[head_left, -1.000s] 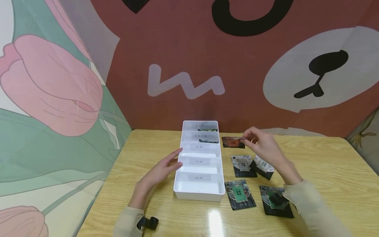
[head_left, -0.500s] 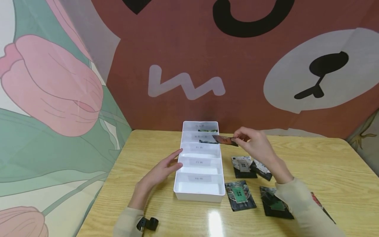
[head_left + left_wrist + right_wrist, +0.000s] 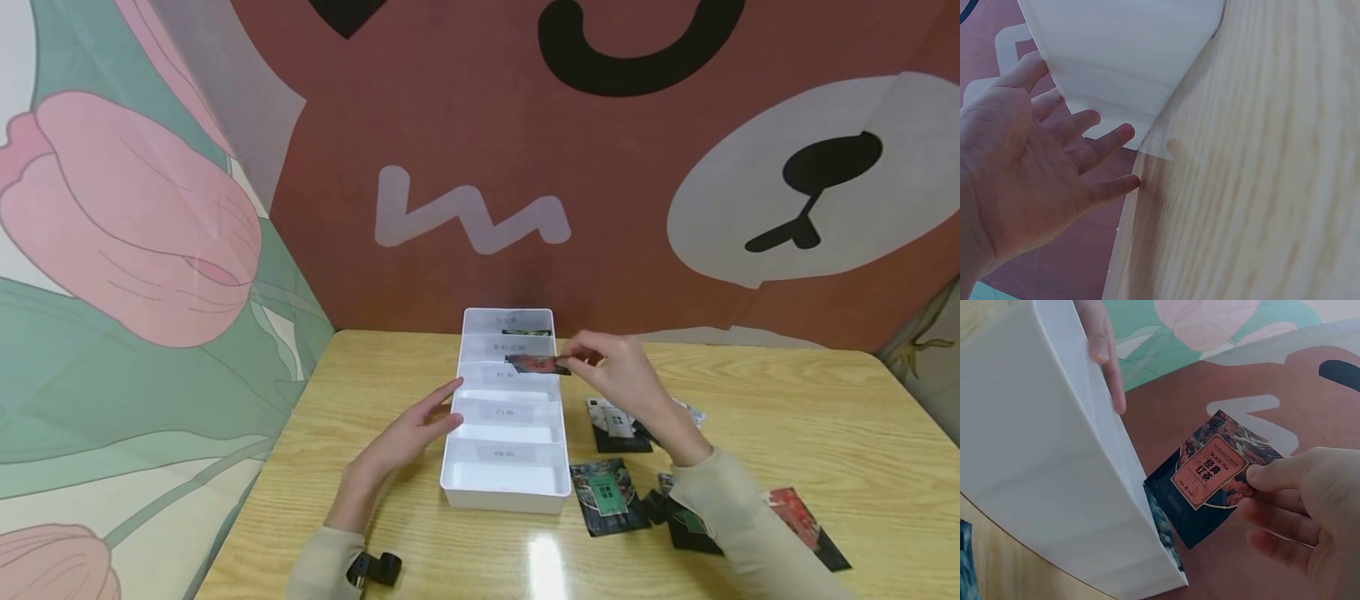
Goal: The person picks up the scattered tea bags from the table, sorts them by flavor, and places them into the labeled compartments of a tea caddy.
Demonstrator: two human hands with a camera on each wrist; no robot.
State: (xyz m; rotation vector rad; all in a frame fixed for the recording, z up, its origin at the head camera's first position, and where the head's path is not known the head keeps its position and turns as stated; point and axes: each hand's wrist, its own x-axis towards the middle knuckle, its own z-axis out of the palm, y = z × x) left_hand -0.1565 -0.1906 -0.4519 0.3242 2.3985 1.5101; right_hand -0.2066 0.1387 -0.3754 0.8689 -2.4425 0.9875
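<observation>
My right hand (image 3: 618, 375) pinches a tea sachet (image 3: 536, 364) by one edge, thumb against fingers. Its orange label reads "BLACK TEA" in the right wrist view, where the sachet (image 3: 1210, 478) is tilted beside the rim of a white box. In the head view the sachet is over the long white divided box (image 3: 502, 500), around its second and third compartments from the back. With fingers spread, my left hand (image 3: 405, 435) touches the box's left side; the left wrist view shows this hand (image 3: 1041, 150) by the box wall (image 3: 1122, 56). Each compartment bears a printed label.
A green sachet (image 3: 527, 332) stands in the back compartment. Right of the box lie a white-and-black sachet (image 3: 618, 423), a green-labelled sachet (image 3: 606, 493) and a red-and-black sachet (image 3: 802, 521). Others are partly hidden under my right arm. A painted wall (image 3: 615, 167) bounds the table's back.
My right hand has carried the black tea sachet leftward from the table's right side to over the box. The left hand has stayed at the box's side.
</observation>
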